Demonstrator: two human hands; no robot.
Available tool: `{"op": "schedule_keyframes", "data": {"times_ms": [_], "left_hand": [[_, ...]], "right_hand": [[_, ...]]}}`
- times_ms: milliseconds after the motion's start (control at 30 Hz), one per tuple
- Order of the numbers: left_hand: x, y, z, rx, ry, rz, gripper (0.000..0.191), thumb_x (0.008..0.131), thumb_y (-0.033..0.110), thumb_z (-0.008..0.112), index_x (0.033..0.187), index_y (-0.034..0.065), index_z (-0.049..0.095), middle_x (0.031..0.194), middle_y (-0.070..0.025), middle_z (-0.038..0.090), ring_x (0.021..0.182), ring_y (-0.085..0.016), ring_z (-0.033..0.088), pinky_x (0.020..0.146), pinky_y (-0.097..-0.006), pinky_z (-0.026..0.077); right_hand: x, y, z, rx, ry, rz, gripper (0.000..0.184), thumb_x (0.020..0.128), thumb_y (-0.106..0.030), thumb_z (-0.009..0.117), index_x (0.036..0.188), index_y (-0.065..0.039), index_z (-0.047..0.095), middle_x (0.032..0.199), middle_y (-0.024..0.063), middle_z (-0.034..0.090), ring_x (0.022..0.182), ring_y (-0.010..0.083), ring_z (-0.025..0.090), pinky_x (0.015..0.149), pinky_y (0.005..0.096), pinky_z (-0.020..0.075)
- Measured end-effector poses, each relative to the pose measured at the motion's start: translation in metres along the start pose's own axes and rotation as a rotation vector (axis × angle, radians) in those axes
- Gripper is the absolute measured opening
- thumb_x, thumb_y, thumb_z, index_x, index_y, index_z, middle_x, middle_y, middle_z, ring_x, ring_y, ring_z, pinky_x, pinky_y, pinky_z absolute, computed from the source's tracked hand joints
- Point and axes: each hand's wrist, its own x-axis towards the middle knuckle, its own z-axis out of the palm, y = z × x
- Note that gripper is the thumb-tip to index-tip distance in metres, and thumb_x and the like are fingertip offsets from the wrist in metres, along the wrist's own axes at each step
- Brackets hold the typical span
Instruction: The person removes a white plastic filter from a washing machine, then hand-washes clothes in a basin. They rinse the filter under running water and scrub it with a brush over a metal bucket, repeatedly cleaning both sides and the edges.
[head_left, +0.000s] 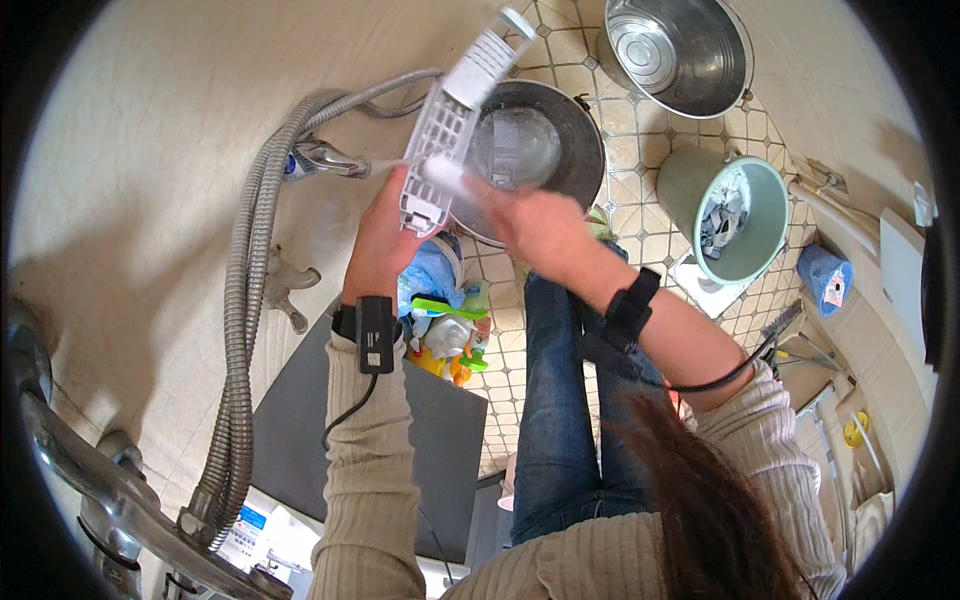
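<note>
My left hand (386, 232) grips the lower end of a long white slotted plastic part (439, 124), possibly an appliance filter or drawer piece. It is held tilted above a metal bucket (581, 161). In my right hand (544, 229) is a white scrubbing tool (444, 172), probably a brush, blurred by motion and against the slotted face. A thin stream of water runs from the chrome tap (337, 161) on the left towards the part. Inside the bucket, a pale slotted shape (504, 150) shows through what looks like water.
A shower hose (241, 300) hangs along the left wall. Bottles (450, 335) and a green-handled brush (448, 308) crowd a container below my left hand. An empty steel bucket (675, 56), a green bucket (772, 232) with cloth-like scraps, and a blue bin (821, 277) stand on the tiles.
</note>
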Motion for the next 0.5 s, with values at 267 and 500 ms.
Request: {"op": "schedule_keyframes", "data": {"times_ms": [267, 500], "left_hand": [[-0.018, -0.014, 0.004, 0.007, 0.133, -0.101, 0.050, 0.094, 0.049, 0.049, 0.123, 0.0086, 0.053, 0.111, -0.0083, 0.063, 0.095, -0.022, 0.061, 0.080, -0.0416, 0.050], [0.010, 0.004, 0.000, -0.178, 0.119, -0.243, 0.043, 0.096, 0.042, 0.046, 0.120, 0.0081, 0.056, 0.113, -0.0117, 0.064, 0.103, -0.029, 0.060, 0.088, -0.0459, 0.048]], "right_hand": [[-0.002, 0.013, 0.003, 0.088, 0.025, 0.073, 0.049, 0.088, -0.019, 0.054, 0.136, -0.020, 0.044, 0.083, 0.0205, 0.064, 0.074, 0.0383, 0.063, 0.066, 0.0486, 0.0507], [-0.006, 0.007, 0.016, 0.633, 0.273, 0.128, 0.048, 0.092, -0.021, 0.051, 0.138, -0.013, 0.041, 0.086, 0.0232, 0.065, 0.078, 0.0354, 0.064, 0.072, 0.0424, 0.0502]]}}
